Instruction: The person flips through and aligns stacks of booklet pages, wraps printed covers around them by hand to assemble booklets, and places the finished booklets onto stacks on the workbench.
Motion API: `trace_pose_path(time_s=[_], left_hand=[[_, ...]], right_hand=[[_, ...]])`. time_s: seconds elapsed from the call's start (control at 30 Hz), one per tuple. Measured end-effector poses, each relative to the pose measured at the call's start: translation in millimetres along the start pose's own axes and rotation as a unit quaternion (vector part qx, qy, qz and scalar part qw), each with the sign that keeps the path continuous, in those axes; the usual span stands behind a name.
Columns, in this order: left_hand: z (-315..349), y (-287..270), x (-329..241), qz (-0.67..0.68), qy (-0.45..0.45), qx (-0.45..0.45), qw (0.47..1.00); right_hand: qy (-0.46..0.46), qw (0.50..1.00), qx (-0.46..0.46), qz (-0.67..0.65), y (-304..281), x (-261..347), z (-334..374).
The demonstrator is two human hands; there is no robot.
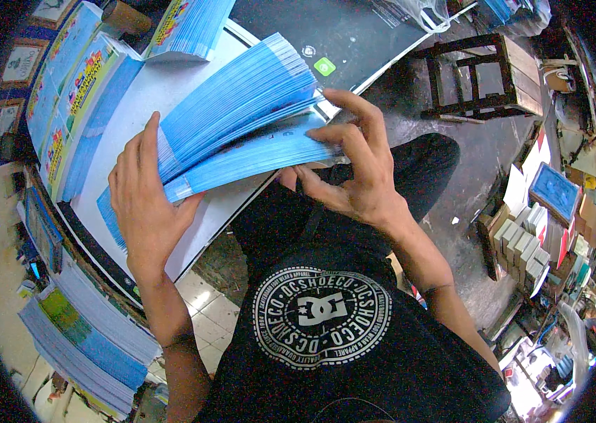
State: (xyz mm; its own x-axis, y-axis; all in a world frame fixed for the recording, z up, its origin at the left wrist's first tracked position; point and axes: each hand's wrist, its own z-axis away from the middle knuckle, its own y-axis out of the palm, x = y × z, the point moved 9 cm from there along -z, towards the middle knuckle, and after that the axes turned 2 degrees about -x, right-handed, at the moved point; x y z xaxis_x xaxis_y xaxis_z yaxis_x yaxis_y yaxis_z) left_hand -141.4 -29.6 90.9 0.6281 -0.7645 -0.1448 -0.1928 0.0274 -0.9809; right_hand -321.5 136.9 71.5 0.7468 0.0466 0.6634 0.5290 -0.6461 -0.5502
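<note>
A thick stack of blue printed sheets (238, 106) is fanned out over the table, tilted up to the right. It is parted into a thick upper bundle and a thinner lower bundle (252, 161), with a gap between them at the right end. My left hand (144, 201) grips the left end, its fingers along the side and its thumb at the lower edge. At the right end, my right hand (363, 173) is closed on the lower bundle, thumb beneath and bent fingers on top. Its index fingertip reaches the corner of the upper bundle.
Stacks of colourful-covered booklets (90, 88) stand at the table's left, beside a brown cylinder (126, 17). A white board (160, 84) lies under the sheets on the black tabletop (273, 21). Further right are a wooden stool (523, 74) and book piles (520, 240). Paper stacks (86, 352) fill the lower left.
</note>
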Motion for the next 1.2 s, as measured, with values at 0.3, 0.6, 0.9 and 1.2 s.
trace_pose_path(time_s=[0.3, 0.6, 0.9, 1.2], left_hand=[[0.1, -0.4, 0.1, -0.003, 0.002, -0.001, 1.0], [-0.8, -1.5, -0.7, 0.001, 0.004, -0.002, 1.0], [-1.2, 0.2, -0.1, -0.004, 0.007, -0.002, 1.0], [-1.1, 0.2, 3.3, 0.001, 0.0, 0.005, 1.0]], right_hand=[[-0.012, 0.999, 0.03, -0.016, 1.2, 0.9, -5.6], [-0.01, 0.999, 0.024, -0.037, 3.7, -2.4, -4.2], [0.006, 1.0, 0.024, -0.012, 3.0, -3.1, 1.0], [0.078, 0.994, 0.056, -0.043, 8.5, -11.0, -0.7]])
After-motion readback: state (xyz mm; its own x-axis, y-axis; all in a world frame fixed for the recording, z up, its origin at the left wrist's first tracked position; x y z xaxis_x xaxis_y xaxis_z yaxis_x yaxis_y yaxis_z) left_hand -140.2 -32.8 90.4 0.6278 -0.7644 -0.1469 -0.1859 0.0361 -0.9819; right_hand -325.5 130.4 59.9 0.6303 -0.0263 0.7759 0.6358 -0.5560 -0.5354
